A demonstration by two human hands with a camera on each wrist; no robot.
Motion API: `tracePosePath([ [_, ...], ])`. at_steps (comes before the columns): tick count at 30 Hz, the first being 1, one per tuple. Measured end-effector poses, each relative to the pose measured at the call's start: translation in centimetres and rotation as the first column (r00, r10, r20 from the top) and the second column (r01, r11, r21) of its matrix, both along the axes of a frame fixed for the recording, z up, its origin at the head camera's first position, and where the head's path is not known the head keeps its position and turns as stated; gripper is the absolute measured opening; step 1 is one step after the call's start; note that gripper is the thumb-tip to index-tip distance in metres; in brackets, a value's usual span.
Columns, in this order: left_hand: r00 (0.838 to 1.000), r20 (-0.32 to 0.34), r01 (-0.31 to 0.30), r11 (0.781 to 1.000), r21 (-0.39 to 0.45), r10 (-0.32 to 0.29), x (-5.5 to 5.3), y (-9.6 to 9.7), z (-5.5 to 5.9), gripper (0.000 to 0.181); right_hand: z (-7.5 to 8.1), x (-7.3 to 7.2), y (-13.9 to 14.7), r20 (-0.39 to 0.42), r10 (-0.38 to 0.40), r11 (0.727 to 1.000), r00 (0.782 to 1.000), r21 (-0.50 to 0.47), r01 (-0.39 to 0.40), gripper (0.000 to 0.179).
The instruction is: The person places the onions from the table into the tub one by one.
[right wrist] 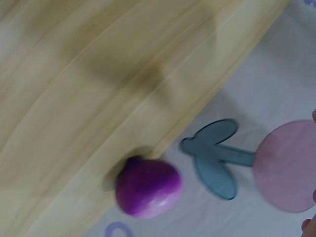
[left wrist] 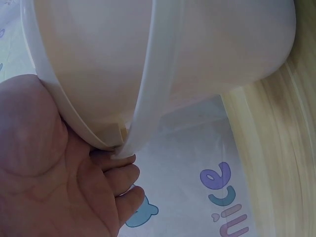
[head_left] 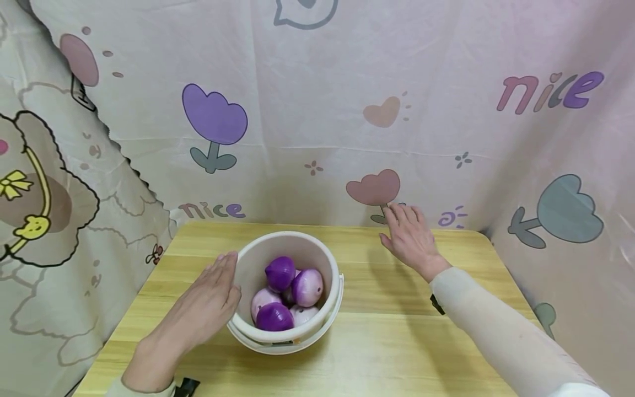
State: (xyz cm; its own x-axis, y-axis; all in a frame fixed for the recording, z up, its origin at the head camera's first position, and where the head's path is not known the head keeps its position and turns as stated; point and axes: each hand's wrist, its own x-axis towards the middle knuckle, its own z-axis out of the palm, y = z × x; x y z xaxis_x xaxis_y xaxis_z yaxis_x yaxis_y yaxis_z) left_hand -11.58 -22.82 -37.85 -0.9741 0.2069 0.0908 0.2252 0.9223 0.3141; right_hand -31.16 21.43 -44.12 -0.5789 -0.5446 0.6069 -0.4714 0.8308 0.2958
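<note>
A white bucket (head_left: 297, 248) stands on the wooden table with several purple and pale onions (head_left: 280, 274) inside. My left hand (head_left: 210, 298) rests against its left rim, fingers extended; in the left wrist view the palm lies at the rim and the fingers are beside the handle joint (left wrist: 117, 143). Over the far right part of the table, my right hand (head_left: 409, 237) reaches out with loosely extended fingers and nothing in its grasp. The right wrist view has a single purple onion (right wrist: 149, 188) at the table's far edge, apart from the fingers (right wrist: 311, 224); in the head view it is hidden.
The wooden tabletop (head_left: 377, 353) ends at a printed cloth (head_left: 307, 110) behind it, with more cloth hanging at both sides. A white handle (head_left: 341, 292) lies folded down around the bucket's outside.
</note>
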Motion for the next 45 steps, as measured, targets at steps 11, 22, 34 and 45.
tracePosePath([
  [11,1.000,-0.013,0.004,1.000,0.000,-0.004,0.1,0.0,-0.1,0.065,-1.9,-1.5,4.2,0.138,-0.117,0.993,0.983,-0.007,0.119,0.071],
  [22,1.000,-0.024,0.001,1.000,0.009,-0.001,0.1,0.0,-0.2,0.064,-3.6,-2.3,6.2,0.191,-0.177,0.984,0.965,0.016,0.177,0.066],
  [34,1.000,-0.019,-0.005,1.000,0.008,0.005,0.2,-0.1,-0.4,0.064,-5.1,-2.4,7.2,0.322,-0.263,0.964,0.909,0.041,0.264,0.069],
  [45,1.000,-0.027,-0.003,1.000,0.010,0.003,0.2,-0.1,-0.4,0.064,-6.7,-2.6,8.1,0.340,-0.287,0.953,0.896,0.002,0.304,0.064],
])
